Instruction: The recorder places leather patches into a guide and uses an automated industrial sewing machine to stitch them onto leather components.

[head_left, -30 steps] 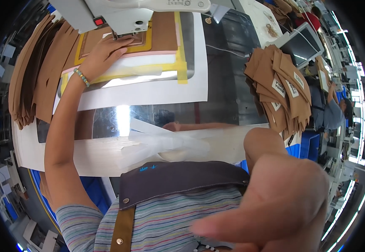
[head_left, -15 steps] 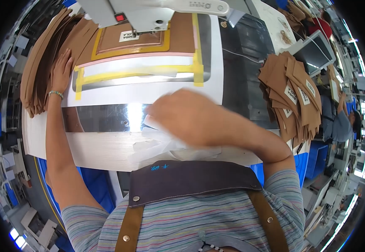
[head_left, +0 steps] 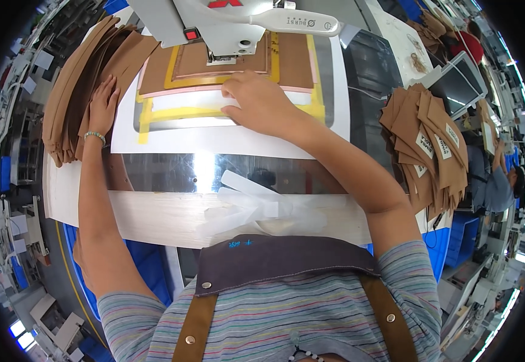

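My left hand (head_left: 102, 105) lies with fingers stretched along the fanned pile of long brown pieces (head_left: 69, 90) at the left. My right hand (head_left: 256, 102) is over the lower edge of the layered template (head_left: 172, 102), near its pink and yellow strips, fingers bent and thumb apart, holding nothing visible. The template has a yellow frame (head_left: 178, 80) around a brown piece (head_left: 299, 60) on a white sheet (head_left: 139, 143). Above my right hand, the white machine head (head_left: 220, 30) has its foot over a pale label (head_left: 223, 60) on the brown piece.
Stacked labelled brown pieces (head_left: 419, 139) lie right, with a tablet-like screen (head_left: 455, 84) behind them. Translucent strips (head_left: 256, 205) lie on the table's front edge (head_left: 142, 217). A blue bin (head_left: 458, 241) stands below right. Co-workers, one in red (head_left: 461, 45), another in grey (head_left: 495, 187), are at the far right.
My left hand has moved from under the machine onto the left pile. My right hand has risen from near my body, across the front strips, up to the template.
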A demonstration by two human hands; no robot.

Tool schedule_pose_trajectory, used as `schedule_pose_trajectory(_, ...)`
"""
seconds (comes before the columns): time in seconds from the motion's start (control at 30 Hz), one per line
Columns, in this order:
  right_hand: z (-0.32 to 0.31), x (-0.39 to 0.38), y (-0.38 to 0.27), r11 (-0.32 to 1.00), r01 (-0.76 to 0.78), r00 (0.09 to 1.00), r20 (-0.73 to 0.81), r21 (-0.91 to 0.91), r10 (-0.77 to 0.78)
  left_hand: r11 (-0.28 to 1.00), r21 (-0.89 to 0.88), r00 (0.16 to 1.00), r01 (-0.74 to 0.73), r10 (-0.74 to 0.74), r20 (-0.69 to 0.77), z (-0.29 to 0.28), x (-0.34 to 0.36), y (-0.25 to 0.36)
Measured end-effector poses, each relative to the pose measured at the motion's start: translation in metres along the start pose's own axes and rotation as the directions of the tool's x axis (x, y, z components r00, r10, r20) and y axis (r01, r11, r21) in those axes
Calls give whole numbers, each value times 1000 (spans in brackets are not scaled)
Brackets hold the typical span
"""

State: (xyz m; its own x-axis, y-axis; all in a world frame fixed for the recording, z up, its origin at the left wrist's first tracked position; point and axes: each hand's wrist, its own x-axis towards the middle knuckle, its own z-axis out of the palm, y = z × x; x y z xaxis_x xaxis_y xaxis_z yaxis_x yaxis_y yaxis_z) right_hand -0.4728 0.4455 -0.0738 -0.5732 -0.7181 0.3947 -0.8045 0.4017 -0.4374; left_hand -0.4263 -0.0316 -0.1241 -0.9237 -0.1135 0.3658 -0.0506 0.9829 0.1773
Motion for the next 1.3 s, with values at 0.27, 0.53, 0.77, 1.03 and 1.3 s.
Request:
schedule_pose_trajectory(0.27,-91,-42,21,926,-263,947,253,271,195,993,108,997,37,-30,-65,2,5,17)
schedule_pose_trajectory(0.53,-115,-85,48,797,-346,923,330,495,196,922,-378,996,-79,57,-70,58,63,205)
schedule_pose_trajectory(0.77,-101,-84,46,753,-305,916,396,583,64,998,-40,975,-57,47,-217,89,69,233)
schedule_pose_trajectory(1.03,-100,-84,43,700,-329,934,329,634,142,914,-361,960,-185,89,-266,89,76,246)
schedule_pose_trajectory(1.3,-94,-82,33,572,-453,885,420,684,199,970,195,986,142,-121,-117,69,89,188)
